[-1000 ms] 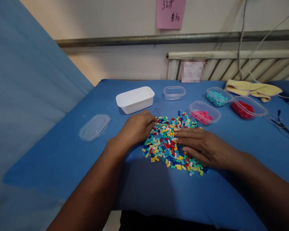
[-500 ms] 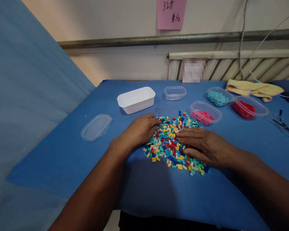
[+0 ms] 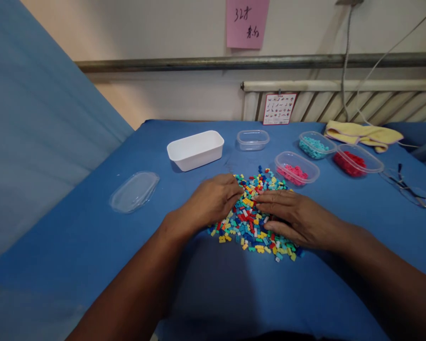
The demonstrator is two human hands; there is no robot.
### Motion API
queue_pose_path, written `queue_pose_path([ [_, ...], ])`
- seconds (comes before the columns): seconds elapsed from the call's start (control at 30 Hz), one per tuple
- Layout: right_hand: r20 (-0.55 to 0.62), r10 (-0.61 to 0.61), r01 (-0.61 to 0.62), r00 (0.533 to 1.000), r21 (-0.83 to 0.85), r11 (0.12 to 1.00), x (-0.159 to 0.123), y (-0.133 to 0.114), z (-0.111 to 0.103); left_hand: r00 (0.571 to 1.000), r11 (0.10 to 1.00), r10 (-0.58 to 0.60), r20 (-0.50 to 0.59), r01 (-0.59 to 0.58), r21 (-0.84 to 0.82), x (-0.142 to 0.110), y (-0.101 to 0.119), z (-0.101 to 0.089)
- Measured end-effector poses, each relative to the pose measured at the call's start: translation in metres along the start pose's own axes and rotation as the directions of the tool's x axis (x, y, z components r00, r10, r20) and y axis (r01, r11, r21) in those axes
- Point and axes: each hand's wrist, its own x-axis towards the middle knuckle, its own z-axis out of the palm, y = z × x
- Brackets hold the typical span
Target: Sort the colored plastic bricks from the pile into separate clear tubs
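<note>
A heap of small toy building bricks (image 3: 250,213) in mixed colours lies spread on the blue-covered table. At its left side, my left hand (image 3: 215,198) is curled with the fingers pressed together among the bricks; whatever is in the fingertips is hidden. My right hand (image 3: 298,218) rests over the right part of the heap, fingers stretched out and touching bricks. Just beyond the heap are a clear tub of pink pieces (image 3: 296,173) and a white tray (image 3: 196,150).
Farther back stand a clear tub (image 3: 252,141), a tub of turquoise pieces (image 3: 315,146) and a tub of red pieces (image 3: 357,161). Clear lids (image 3: 135,192) lie at left. Glasses (image 3: 412,189) and a yellow cloth (image 3: 362,135) are at right. A blue curtain (image 3: 39,118) hangs at left.
My left hand has moved right, farther over the bricks, its fingers more curled. My right hand stays nearly in place on the heap. The camera view has shifted slightly.
</note>
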Motion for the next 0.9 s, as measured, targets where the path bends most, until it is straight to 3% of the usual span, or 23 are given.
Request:
queue_pose_path([
  [0.2, -0.053, -0.046, 0.045, 0.998, -0.015, 0.999, 0.005, -0.004, -0.005, 0.999, 1.0, -0.005, 0.038, 0.005, -0.002, 0.002, 0.005, -0.001],
  [0.27, -0.149, -0.026, 0.018, 0.988, -0.05, 0.999, 0.003, 0.001, -0.014, 0.999, 1.0, -0.016, 0.045, 0.016, -0.003, 0.003, 0.006, -0.003],
  [0.33, -0.305, 0.052, -0.091, 0.951, -0.114, 0.989, -0.004, 0.012, -0.029, 0.999, 1.0, -0.022, 0.049, 0.022, -0.001, 0.003, 0.007, -0.005],
  [0.4, -0.503, 0.158, -0.28, 0.85, -0.177, 0.944, -0.016, 0.028, -0.047, 0.998, 1.0, -0.027, 0.049, 0.027, -0.001, 0.004, 0.007, -0.006],
  [0.43, -0.598, 0.214, -0.394, 0.772, -0.185, 0.9, -0.023, 0.038, -0.055, 0.998, 1.0, -0.028, 0.048, 0.028, -0.005, 0.004, 0.007, -0.005],
  [0.47, -0.704, 0.252, -0.501, 0.664, -0.169, 0.849, -0.03, 0.047, -0.061, 0.999, 1.0, -0.028, 0.046, 0.029, -0.009, 0.004, 0.007, -0.005],
  [0.53, -0.786, 0.358, -0.656, 0.504, -0.079, 0.751, -0.042, 0.064, -0.067, 0.999, 0.999, -0.025, 0.045, 0.025, -0.019, 0.004, 0.005, -0.003],
  [0.57, -0.782, 0.408, -0.686, 0.471, -0.034, 0.727, -0.047, 0.071, -0.067, 0.999, 1.0, -0.022, 0.048, 0.022, -0.02, 0.004, 0.005, -0.002],
  [0.6, -0.753, 0.44, -0.684, 0.49, -0.02, 0.729, -0.049, 0.076, -0.065, 0.998, 1.0, -0.019, 0.053, 0.02, -0.015, 0.004, 0.004, -0.001],
  [0.63, -0.707, 0.449, -0.656, 0.546, -0.028, 0.754, -0.05, 0.079, -0.062, 0.998, 1.0, -0.017, 0.06, 0.018, -0.009, 0.004, 0.004, 0.0],
  [0.73, -0.503, 0.328, -0.445, 0.8, -0.132, 0.886, -0.045, 0.079, -0.052, 0.997, 1.0, -0.015, 0.07, 0.015, 0.002, 0.004, 0.004, 0.0],
  [0.77, -0.431, 0.266, -0.365, 0.862, -0.164, 0.916, -0.043, 0.078, -0.049, 0.998, 1.0, -0.017, 0.068, 0.017, 0.005, 0.005, 0.004, 0.0],
  [0.83, -0.314, 0.177, -0.252, 0.933, -0.217, 0.943, -0.04, 0.075, -0.047, 0.997, 1.0, -0.02, 0.068, 0.019, 0.012, 0.005, 0.004, -0.001],
  [0.9, -0.25, 0.156, -0.227, 0.956, -0.287, 0.931, -0.04, 0.075, -0.047, 0.997, 0.999, -0.03, 0.07, 0.028, 0.034, 0.005, 0.003, -0.002],
])
